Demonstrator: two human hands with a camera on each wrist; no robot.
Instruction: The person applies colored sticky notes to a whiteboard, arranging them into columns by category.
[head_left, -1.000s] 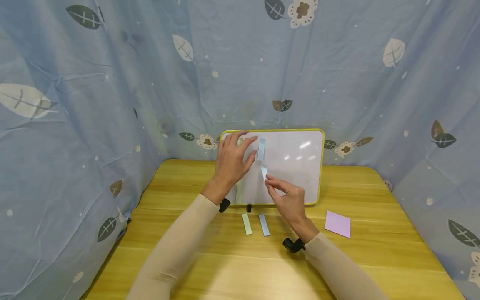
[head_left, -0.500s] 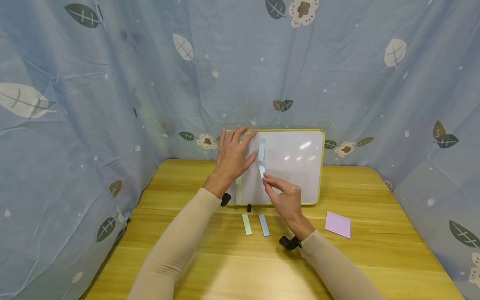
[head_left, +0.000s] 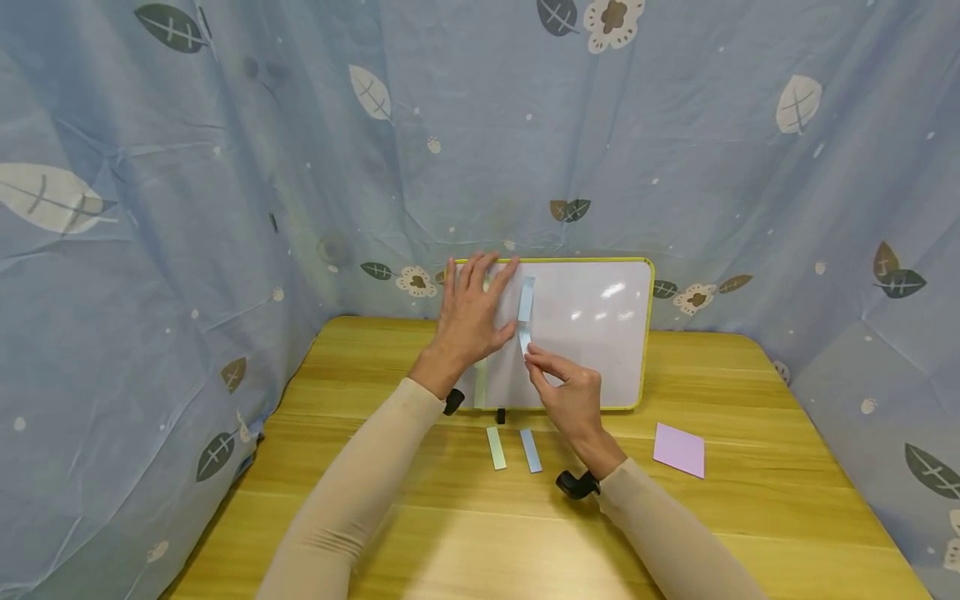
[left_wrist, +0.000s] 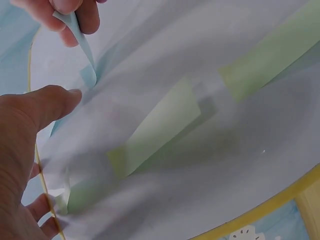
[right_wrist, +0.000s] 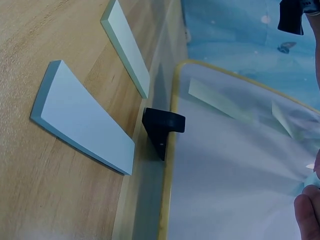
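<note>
A whiteboard (head_left: 585, 350) with a yellow rim stands upright on the table. My left hand (head_left: 468, 325) holds its top edge at the left, fingers over the rim and thumb on the front. Near that thumb, a blue sticky strip (head_left: 527, 298) is stuck to the board. My right hand (head_left: 572, 400) pinches the lower end of a second blue strip (left_wrist: 80, 37), whose upper end lies against the board just below the first. Several green sticky strips (left_wrist: 165, 127) run in a column to the left, some ends lifting, partly hidden by my left hand in the head view.
A green strip pad (head_left: 496, 448) and a blue strip pad (head_left: 531, 451) lie before the board, by its black foot (right_wrist: 162, 127). A purple sticky-note pad (head_left: 678, 450) lies to the right on the wooden table (head_left: 750, 500). A patterned curtain (head_left: 480, 150) surrounds it.
My left hand's fingers have spread and settled over the board's top edge, the thumb dropping lower. My right hand has shifted slightly left, bringing the second blue strip up beneath the first.
</note>
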